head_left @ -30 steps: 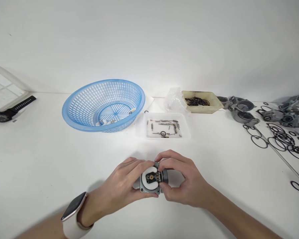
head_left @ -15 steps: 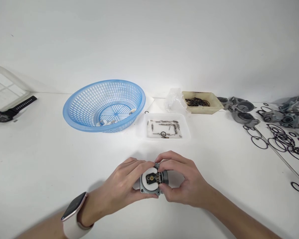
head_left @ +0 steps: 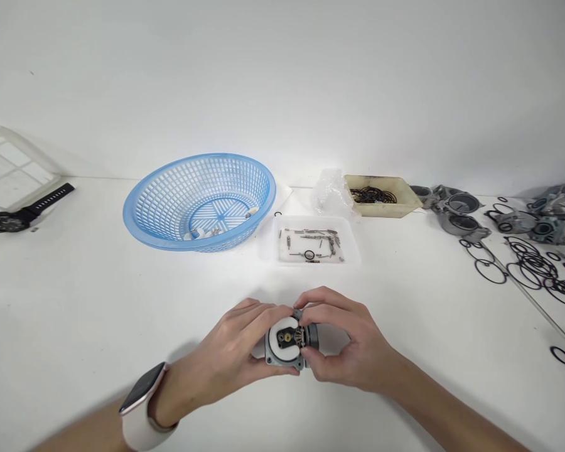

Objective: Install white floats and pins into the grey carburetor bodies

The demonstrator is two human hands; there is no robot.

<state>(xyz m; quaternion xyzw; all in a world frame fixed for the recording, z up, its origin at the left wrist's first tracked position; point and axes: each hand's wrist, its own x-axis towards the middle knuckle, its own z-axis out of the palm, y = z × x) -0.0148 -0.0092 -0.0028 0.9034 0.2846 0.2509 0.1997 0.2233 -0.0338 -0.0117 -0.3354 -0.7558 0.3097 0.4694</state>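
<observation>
Low in the middle, a small grey metal carburetor body (head_left: 274, 359) is held between both hands over the white table. A white C-shaped float lies on its face, round a dark centre with a brass piece. My left hand (head_left: 235, 345) wraps the body from the left, fingers along the top edge and thumb below. My right hand (head_left: 348, 339) is curled at the right side, its fingertips and thumb pinching near the float's open end. Whatever lies directly under those fingertips is too small to tell.
Beyond the hands stand a blue basket (head_left: 132, 216) with small white parts, a white tray (head_left: 351, 251) of small metal pieces, and a yellowish box (head_left: 407, 204) of black rings. Metal bodies (head_left: 464, 202) and black rings (head_left: 490, 271) lie right. A black watch (head_left: 7, 221) lies left.
Both hands keep their hold on the carburetor body. The view has shifted very slightly; nothing else has visibly moved.
</observation>
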